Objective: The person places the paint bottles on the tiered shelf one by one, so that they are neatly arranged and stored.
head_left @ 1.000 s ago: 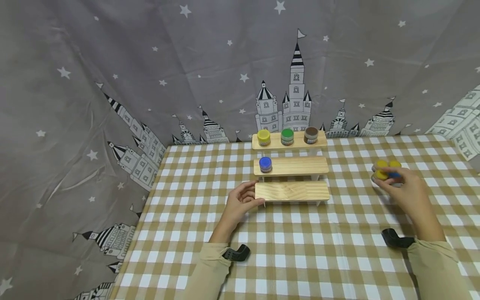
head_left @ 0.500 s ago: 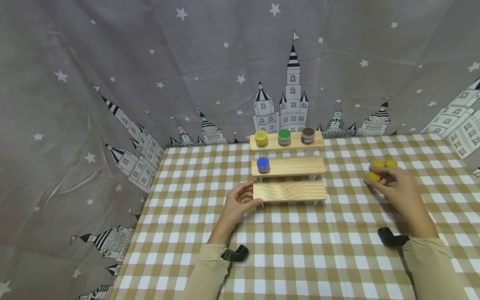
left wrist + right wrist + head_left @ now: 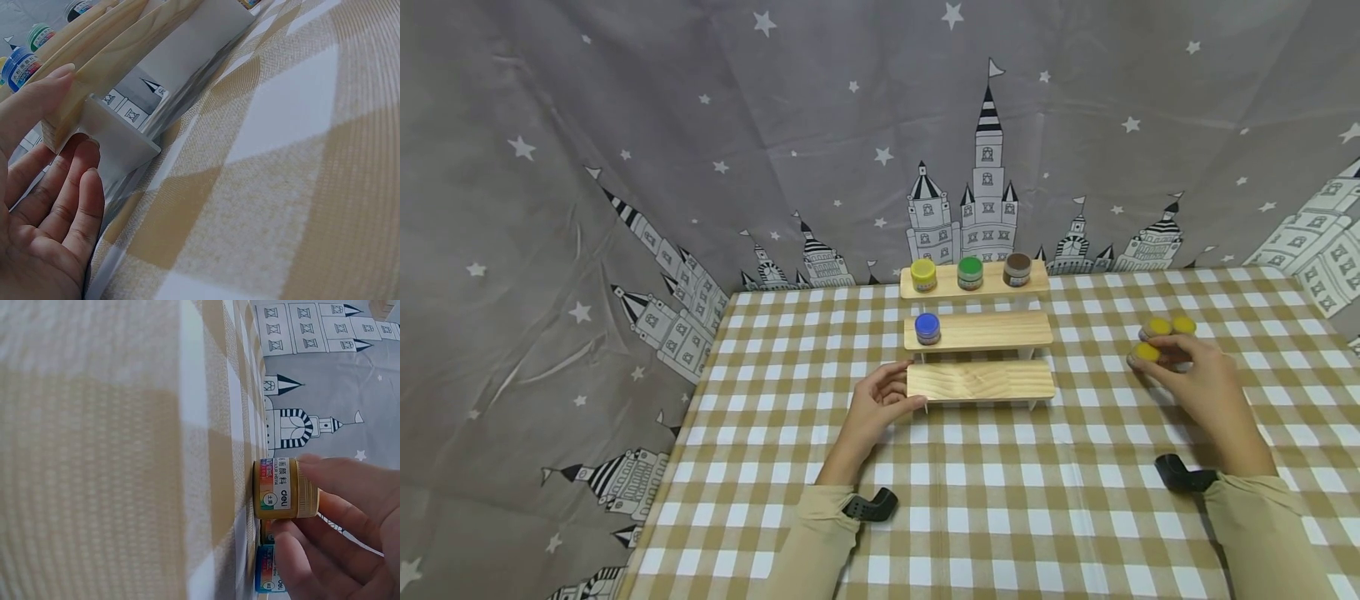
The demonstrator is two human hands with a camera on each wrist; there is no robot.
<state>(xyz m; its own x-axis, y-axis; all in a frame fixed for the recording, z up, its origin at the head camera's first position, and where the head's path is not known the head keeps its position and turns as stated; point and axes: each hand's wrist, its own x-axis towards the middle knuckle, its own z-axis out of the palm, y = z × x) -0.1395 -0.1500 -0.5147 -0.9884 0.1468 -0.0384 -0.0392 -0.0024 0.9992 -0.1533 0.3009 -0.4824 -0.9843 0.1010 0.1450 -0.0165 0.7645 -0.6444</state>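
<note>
My left hand (image 3: 876, 404) holds the left end of the lowest board of a three-step wooden stand (image 3: 981, 382). In the left wrist view its thumb lies on top of the board and the fingers curl below, near a white support (image 3: 119, 134). Over at the right, my right hand (image 3: 1202, 379) pinches a yellow-lidded paint jar (image 3: 278, 487) between thumb and fingers, with the jar upright, close on the cloth. Two more yellow-lidded jars (image 3: 1183, 326) stand just behind it. Beside the fingers in the right wrist view shows a blue jar (image 3: 267, 569), partly covered by the hand.
On the top board stand a yellow jar (image 3: 923, 275), a green jar (image 3: 970, 273) and a brown jar (image 3: 1017, 270). The middle board bears a blue-lidded jar (image 3: 927, 328) at its left. Checked cloth (image 3: 992, 500) covers the table; a grey castle-print curtain (image 3: 820, 108) hangs behind.
My right hand has shifted slightly left and toward me with the yellow jar, away from the two behind. My left hand keeps its hold on the board.
</note>
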